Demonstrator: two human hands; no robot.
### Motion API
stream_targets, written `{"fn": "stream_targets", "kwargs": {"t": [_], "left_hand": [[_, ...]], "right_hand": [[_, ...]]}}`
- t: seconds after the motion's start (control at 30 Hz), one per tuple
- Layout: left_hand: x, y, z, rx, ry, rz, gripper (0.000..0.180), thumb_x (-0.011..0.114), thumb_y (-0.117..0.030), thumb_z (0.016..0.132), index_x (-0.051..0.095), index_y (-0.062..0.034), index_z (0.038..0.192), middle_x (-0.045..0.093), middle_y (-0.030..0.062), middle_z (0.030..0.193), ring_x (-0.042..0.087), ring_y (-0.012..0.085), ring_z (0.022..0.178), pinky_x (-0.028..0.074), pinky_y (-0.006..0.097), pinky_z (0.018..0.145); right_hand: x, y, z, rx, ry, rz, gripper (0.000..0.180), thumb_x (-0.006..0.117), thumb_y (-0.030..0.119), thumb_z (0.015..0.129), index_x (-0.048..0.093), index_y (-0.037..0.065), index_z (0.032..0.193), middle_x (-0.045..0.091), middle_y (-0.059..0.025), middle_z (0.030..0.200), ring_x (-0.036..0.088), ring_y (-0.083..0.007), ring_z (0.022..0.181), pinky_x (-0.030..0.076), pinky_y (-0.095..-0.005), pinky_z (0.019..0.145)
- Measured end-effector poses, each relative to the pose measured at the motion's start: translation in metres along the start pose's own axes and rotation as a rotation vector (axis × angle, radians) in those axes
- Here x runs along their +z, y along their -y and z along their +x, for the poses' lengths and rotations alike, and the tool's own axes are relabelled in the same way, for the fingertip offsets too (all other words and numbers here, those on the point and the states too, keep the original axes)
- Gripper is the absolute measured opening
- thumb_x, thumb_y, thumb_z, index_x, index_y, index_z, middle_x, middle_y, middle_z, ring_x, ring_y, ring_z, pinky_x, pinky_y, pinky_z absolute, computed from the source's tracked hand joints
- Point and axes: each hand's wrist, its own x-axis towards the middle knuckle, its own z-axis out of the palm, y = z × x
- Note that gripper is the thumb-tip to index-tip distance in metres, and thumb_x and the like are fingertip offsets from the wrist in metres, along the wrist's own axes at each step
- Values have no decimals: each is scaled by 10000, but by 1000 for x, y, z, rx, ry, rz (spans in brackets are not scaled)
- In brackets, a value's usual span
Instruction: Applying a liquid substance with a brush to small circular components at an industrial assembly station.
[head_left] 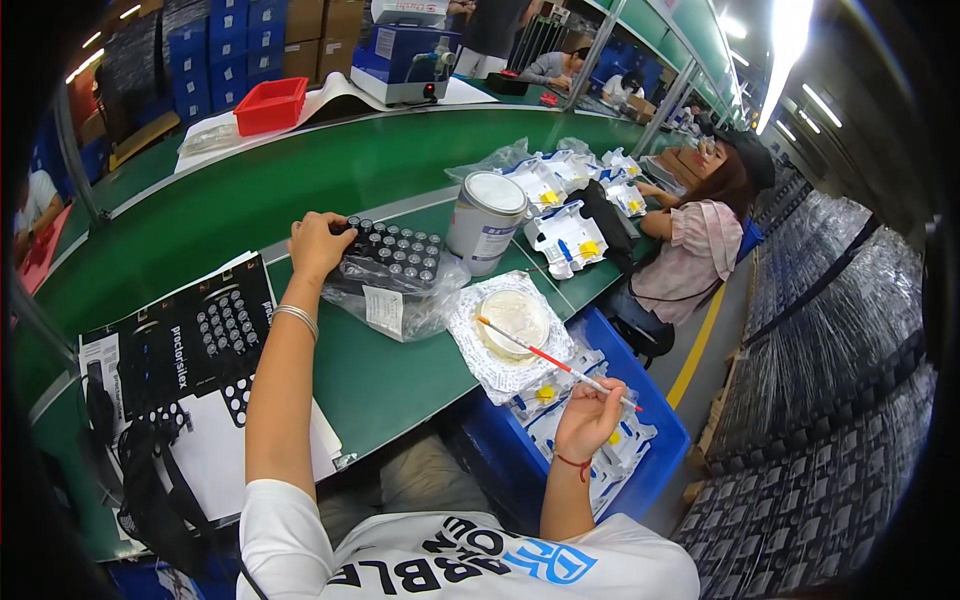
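Observation:
My left hand (318, 244) reaches across the green bench and grips the left edge of a black tray of small round caps (395, 256), which lies on a clear plastic bag (390, 305). My right hand (590, 415) holds a thin red and white brush (555, 361) by its rear end. Its tip rests on the rim of a shallow round dish of pale paste (513, 318), which sits on crumpled white wrapping (500, 372).
A metal tin (485, 224) stands behind the dish. White parts with yellow tabs (566, 238) lie farther right, more fill a blue bin (650, 470) below. Black printed sheets (195, 335) lie at left. A seated person (700, 235) works nearby. A red bin (270, 105) sits far back.

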Motion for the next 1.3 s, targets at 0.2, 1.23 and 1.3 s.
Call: {"fn": "stream_targets", "kwargs": {"t": [0.2, 1.23, 1.3], "left_hand": [[0, -4, 5, -25, 11, -13, 272, 694, -330, 648, 672, -173, 869, 624, 26, 849, 540, 262, 886, 396, 416, 748], [-109, 15, -233, -78, -171, -631, 216, 639, 40, 641, 544, 6, 832, 565, 61, 810, 526, 109, 721, 435, 232, 705], [-109, 29, -251, -181, -135, -665, 225, 635, 57, 649, 543, 16, 850, 564, 56, 814, 515, 102, 710, 426, 222, 694]], "right_hand": [[1, 1, 1, -1, 8, 9, 211, 425, 228, 911, 504, 49, 833, 527, -42, 721, 455, -100, 647, 370, -220, 626], [6, 15, 19, -463, 77, -872, 187, 437, 156, 900, 532, 14, 824, 555, -72, 741, 537, -111, 672, 429, -229, 645], [9, 18, 20, -469, 113, -911, 177, 456, 153, 892, 536, 7, 831, 555, -65, 727, 545, -111, 664, 434, -221, 641]]}}
